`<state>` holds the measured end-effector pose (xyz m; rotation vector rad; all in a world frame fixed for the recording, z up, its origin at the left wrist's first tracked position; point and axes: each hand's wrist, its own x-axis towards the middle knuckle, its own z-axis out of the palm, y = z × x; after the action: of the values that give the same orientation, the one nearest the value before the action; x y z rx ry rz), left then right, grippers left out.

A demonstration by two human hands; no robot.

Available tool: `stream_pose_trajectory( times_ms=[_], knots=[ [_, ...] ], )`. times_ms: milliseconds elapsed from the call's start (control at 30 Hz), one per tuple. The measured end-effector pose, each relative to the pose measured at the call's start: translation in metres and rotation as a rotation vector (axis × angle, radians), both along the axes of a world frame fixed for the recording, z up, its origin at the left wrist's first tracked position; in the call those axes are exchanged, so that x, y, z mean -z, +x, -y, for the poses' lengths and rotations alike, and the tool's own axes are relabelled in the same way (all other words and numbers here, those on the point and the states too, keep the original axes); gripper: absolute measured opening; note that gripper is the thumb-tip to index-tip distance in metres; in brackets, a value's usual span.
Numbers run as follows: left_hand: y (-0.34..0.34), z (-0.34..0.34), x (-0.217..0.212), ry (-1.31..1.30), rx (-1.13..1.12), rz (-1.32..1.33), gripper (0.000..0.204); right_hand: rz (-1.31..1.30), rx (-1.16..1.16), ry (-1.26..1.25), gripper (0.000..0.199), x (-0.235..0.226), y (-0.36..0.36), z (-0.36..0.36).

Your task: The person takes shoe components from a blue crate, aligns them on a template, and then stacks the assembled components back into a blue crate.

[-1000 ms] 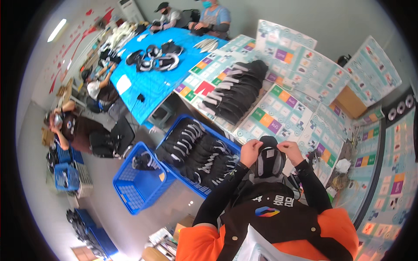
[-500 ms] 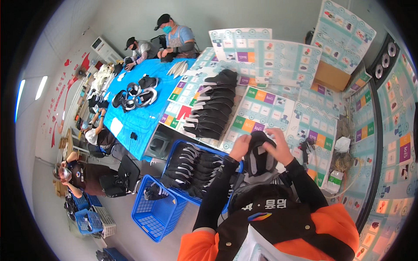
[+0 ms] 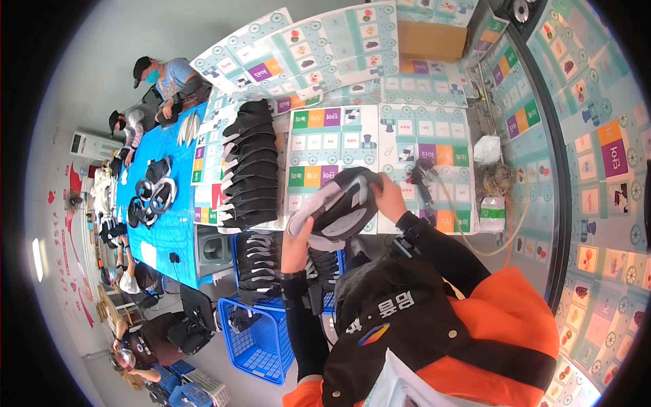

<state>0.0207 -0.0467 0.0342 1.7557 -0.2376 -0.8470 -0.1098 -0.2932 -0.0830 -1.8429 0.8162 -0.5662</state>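
Both my hands hold a black and grey fabric piece [image 3: 344, 209], curved and hollow like a shoe upper, above the table's near edge. My left hand [image 3: 296, 245] grips its pale grey strip at the lower left, with the thumb on top. At the upper right, my right hand [image 3: 388, 198] has its fingers closed on the black rim, partly hidden behind the piece. Left of it, a row of overlapping black pieces [image 3: 251, 169] with pale edges lies on the table. More black pieces [image 3: 258, 261] fill a blue crate below.
A patterned board [image 3: 332, 139] covers the table. At right lies a dark hand tool [image 3: 424, 178] near a thin hose. A blue basket [image 3: 258, 342] stands on the floor. Several people work around a blue-covered table [image 3: 156, 234] at left, which holds black rounded pieces [image 3: 159, 193].
My view has swung right. The fabric piece has been turned and opened out, its hollow now showing. My left hand has moved down to its lower left; my right hand grips the upper right rim.
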Motion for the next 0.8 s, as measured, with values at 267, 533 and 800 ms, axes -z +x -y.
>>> stream_pose_trajectory(
  times_ms=[267,533,800],
  knots=[
    [0.041,0.069,0.03,0.234,0.215,0.813,0.03,-0.451,-0.151,-0.403,0.05,0.105,-0.065,0.058],
    [0.047,0.143,0.075,0.454,0.482,0.964,0.033,-0.695,0.152,-0.68,0.044,0.172,-0.07,0.107],
    [0.033,0.151,0.077,0.448,0.378,1.031,0.027,-0.334,0.216,0.195,0.027,0.117,-0.073,0.086]
  ],
)
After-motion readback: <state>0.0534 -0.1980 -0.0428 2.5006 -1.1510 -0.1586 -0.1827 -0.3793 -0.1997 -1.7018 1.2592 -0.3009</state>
